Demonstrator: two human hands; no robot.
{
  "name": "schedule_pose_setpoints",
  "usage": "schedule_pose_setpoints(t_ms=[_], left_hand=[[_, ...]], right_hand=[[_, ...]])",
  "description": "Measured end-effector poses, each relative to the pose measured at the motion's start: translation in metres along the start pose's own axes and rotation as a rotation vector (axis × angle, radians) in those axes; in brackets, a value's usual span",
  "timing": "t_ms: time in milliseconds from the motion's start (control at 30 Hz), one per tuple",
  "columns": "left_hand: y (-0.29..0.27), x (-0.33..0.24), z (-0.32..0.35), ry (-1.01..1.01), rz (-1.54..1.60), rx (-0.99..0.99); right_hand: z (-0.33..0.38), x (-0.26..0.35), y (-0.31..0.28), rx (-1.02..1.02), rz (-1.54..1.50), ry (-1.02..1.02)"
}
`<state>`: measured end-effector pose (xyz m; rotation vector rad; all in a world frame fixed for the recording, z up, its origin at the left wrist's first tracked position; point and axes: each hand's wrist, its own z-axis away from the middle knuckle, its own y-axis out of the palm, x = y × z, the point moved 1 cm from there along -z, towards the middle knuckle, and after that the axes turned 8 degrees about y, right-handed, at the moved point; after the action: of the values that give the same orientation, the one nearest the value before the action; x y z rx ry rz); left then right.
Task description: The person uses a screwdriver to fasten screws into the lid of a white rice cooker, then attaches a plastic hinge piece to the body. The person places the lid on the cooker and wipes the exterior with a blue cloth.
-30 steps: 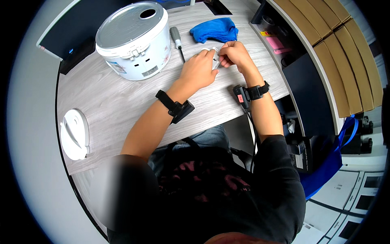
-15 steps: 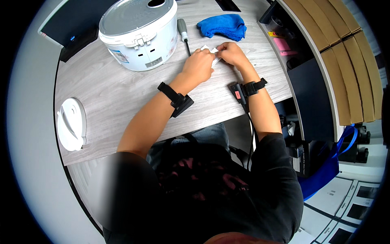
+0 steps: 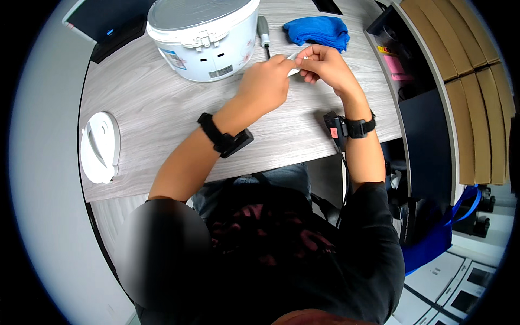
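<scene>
A small white piece (image 3: 293, 70), perhaps paper or a packet, is pinched between my hands above the desk. My left hand (image 3: 265, 81) is closed on its near side, back of the hand up. The thumb and fingertips of my right hand (image 3: 327, 66) close on its far end, with the lower fingers curled loosely. The fingers hide much of the piece, so its kind is unclear. Just beyond my left hand lies a screwdriver (image 3: 263, 30) with a grey handle. A folded blue cloth (image 3: 319, 32) is on the desk beyond my right hand.
A white rice-cooker-like appliance (image 3: 208, 51) stands at the back left. A white oval cover (image 3: 101, 146) lies at the desk's left edge. On the right are a shelf unit (image 3: 428, 135) and cardboard boxes (image 3: 482, 119). Black devices are strapped to both wrists; a cable hangs from the right one.
The view has shifted, so the desk items appear farther right and higher. My hands have turned and come up a little, with the white piece still between them and less of it showing.
</scene>
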<state>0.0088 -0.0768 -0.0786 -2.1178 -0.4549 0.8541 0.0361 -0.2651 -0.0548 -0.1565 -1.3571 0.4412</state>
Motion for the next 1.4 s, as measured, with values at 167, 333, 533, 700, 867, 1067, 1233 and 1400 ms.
schedule_pose_setpoints(t_ms=[167, 333, 533, 700, 867, 1067, 1233, 1400], left_hand=[[-0.053, 0.017, 0.036, 0.016, 0.155, -0.144], [-0.095, 0.036, 0.068, 0.085, 0.234, -0.324], [-0.127, 0.051, 0.077, 0.169, 0.156, -0.291], [-0.138, 0.049, 0.073, 0.142, 0.095, -0.347], [-0.142, 0.056, 0.073, 0.113, -0.031, -0.318], [-0.139, 0.062, 0.069, 0.118, -0.006, -0.377], [-0.137, 0.066, 0.068, 0.073, -0.069, -0.385], [-0.139, 0.062, 0.071, 0.015, -0.225, -0.407]], right_hand=[[0.014, 0.032, 0.014, 0.251, -0.022, -0.256], [0.011, 0.055, 0.045, 0.278, 0.186, -0.549], [-0.003, 0.073, 0.077, 0.116, 0.241, -0.794], [-0.007, 0.083, 0.071, 0.085, 0.421, -0.955], [-0.015, 0.086, 0.073, 0.088, 0.438, -0.947], [-0.023, 0.082, 0.076, 0.075, 0.464, -0.932], [-0.024, 0.082, 0.081, 0.032, 0.392, -0.905], [-0.023, 0.080, 0.087, -0.049, 0.330, -0.822]])
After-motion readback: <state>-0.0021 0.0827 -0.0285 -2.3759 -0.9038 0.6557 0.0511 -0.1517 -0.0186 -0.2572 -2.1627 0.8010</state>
